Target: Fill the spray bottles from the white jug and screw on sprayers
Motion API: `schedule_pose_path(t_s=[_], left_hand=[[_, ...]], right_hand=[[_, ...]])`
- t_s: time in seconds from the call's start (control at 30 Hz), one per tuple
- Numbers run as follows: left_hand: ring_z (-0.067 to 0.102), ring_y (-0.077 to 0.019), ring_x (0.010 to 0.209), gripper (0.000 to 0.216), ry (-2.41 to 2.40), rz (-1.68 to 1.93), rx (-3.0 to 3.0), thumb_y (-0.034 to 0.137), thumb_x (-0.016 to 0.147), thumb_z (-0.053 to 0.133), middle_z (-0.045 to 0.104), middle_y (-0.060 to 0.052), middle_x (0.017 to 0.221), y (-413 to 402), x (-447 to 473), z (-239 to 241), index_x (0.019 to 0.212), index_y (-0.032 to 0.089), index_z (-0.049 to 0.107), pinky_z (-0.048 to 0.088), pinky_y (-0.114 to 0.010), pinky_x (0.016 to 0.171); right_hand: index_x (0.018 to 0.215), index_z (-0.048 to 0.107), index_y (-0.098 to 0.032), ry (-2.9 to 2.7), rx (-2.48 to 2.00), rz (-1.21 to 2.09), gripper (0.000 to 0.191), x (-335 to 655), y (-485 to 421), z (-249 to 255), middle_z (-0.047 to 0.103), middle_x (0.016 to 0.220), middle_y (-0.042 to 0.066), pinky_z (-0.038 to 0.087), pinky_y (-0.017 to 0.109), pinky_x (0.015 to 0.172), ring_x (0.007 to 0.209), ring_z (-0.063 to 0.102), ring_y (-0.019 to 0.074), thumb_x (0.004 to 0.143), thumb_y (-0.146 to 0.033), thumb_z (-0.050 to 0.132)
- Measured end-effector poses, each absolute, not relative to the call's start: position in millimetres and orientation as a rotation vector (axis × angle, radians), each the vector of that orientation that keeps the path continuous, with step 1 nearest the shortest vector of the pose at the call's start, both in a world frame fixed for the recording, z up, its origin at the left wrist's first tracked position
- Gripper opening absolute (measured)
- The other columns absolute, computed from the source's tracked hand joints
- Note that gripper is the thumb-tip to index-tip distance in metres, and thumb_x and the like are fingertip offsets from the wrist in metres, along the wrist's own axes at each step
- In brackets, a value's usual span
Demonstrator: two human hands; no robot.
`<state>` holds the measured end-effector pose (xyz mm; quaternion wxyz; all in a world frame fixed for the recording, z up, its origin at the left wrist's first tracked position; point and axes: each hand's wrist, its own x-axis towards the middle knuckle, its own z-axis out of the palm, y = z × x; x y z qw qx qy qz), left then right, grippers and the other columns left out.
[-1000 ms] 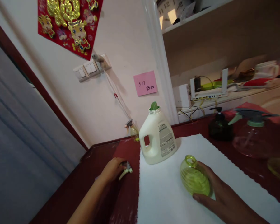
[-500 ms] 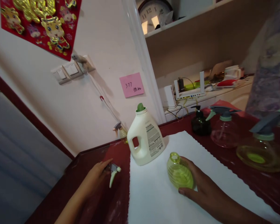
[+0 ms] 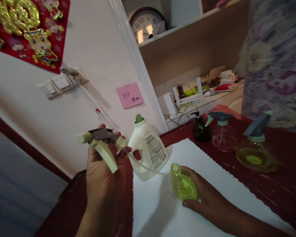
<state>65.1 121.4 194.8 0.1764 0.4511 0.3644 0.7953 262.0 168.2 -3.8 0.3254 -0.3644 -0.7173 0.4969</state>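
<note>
Landmark: cream plastic jug with moulded handle (image 3: 143, 140); heading on its grey label (image 3: 156, 152) too blurred to read surely. Left of jug: left hand (image 3: 101, 171) closed around grey-and-pale-green plastic spray head (image 3: 102, 135), translucent tube (image 3: 148, 167) slanting across jug's lower front. Right of jug, nearer camera: right hand (image 3: 202, 191) clamped on ribbed yellow-green transparent bottle (image 3: 182, 186), mouth uncapped, over white scalloped-edged sheet (image 3: 177, 223). Above jug: square pink paper note (image 3: 129, 95), handwritten "377" plus characters
</note>
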Motion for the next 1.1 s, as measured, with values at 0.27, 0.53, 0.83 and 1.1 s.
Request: schedule_pose_path(t_s=[0.27, 0.53, 0.83, 1.1], left_hand=[[0.068, -0.014, 0.088, 0.044, 0.975, 2.105, 1.466, 0.031, 0.077, 0.087, 0.071, 0.003, 0.102, 154.6, 89.7, 186.6, 0.118, 0.034, 0.071, 0.059, -0.02, 0.066], [0.068, -0.017, 0.106, 0.047, 1.106, 1.927, 1.444, 0.037, 0.083, 0.081, 0.072, 0.0, 0.115, 166.5, 91.6, 133.6, 0.128, 0.039, 0.066, 0.061, -0.025, 0.085], [0.075, -0.0187, 0.094, 0.051, 1.199, 1.773, 1.408, 0.041, 0.077, 0.086, 0.077, -0.003, 0.112, 159.7, 101.4, 74.7, 0.125, 0.035, 0.07, 0.062, -0.028, 0.082], [0.075, -0.0196, 0.1, 0.053, 1.283, 1.779, 1.358, 0.045, 0.074, 0.088, 0.078, -0.003, 0.111, 155.9, 103.2, 65.6, 0.123, 0.035, 0.072, 0.062, -0.027, 0.085]], right_hand=[[0.156, 0.035, -0.025, -1.905, -0.914, 1.215, 0.089, 262.9, 171.7, -13.8, 0.044, 0.161, 0.013, 0.028, 0.059, 0.123, 0.149, 0.038, 0.0368, 0.073, -0.027, 0.069], [0.157, 0.034, -0.017, -1.94, -0.94, 1.216, 0.092, 265.0, 170.7, -0.7, 0.043, 0.162, 0.017, 0.026, 0.061, 0.125, 0.149, 0.037, 0.0387, 0.073, -0.027, 0.069], [0.155, 0.04, -0.022, -1.876, -0.974, 1.218, 0.094, 261.7, 170.7, 3.4, 0.047, 0.16, 0.014, 0.026, 0.06, 0.124, 0.148, 0.039, 0.0383, 0.066, -0.02, 0.071], [0.154, 0.04, -0.023, -1.868, -0.962, 1.201, 0.093, 261.3, 171.9, 1.8, 0.052, 0.155, 0.013, 0.033, 0.056, 0.121, 0.143, 0.045, 0.036, 0.066, -0.018, 0.071]])
